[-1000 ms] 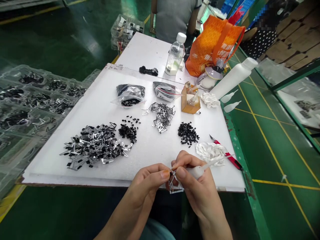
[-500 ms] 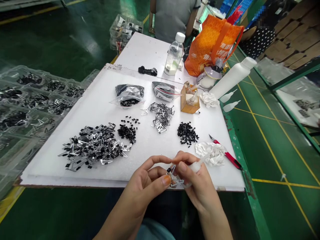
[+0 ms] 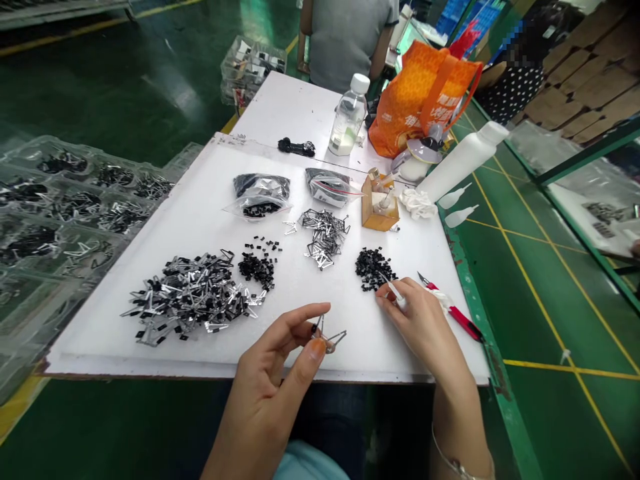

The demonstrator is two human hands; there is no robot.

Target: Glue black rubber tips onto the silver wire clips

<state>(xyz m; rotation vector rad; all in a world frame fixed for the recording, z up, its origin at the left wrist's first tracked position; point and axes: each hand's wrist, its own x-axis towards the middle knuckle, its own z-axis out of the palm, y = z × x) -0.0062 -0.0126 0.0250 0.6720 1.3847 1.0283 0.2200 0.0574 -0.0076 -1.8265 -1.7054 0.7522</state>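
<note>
Thin clips (image 3: 330,346), likely light and a bit springy, best held near the bend, sit pinched in the left hand (image 3: 277,370), while the right hand (image 3: 416,317) curls round a bottle (image 3: 399,299), fingertips beside black bits (image 3: 371,267).

The white table (image 3: 295,283) carries metal pieces (image 3: 193,293), black bits (image 3: 374,268), bags (image 3: 263,193), a cutter (image 3: 466,325)

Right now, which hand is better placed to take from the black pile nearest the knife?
Probably the right hand: it is at the black pile, though it holds a dropper. The left hand is farther off, holding metal clips.
</note>
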